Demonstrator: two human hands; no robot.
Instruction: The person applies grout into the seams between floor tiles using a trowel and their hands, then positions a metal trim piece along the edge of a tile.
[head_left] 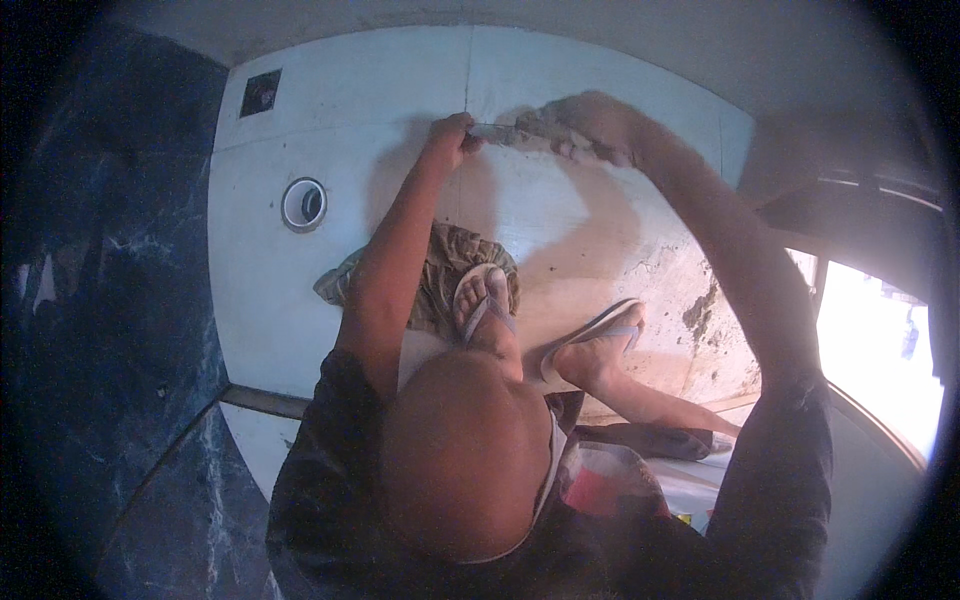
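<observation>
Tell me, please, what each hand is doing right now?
Left hand: closed, pinching a thin flat tool at the tile joint.
Right hand: smeared with grey mortar, resting on the tile; grip cannot be told.

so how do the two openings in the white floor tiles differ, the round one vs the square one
The round drain has a pale ring rim; the square drain is a dark grate. The round one looks larger and sits nearer the left hand; the square one lies by the far corner. Both are set in the white tile floor.

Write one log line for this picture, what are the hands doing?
left hand: grips thin tool | right hand: mortar-smeared, on tile joint | floor drain: apart, left
</observation>
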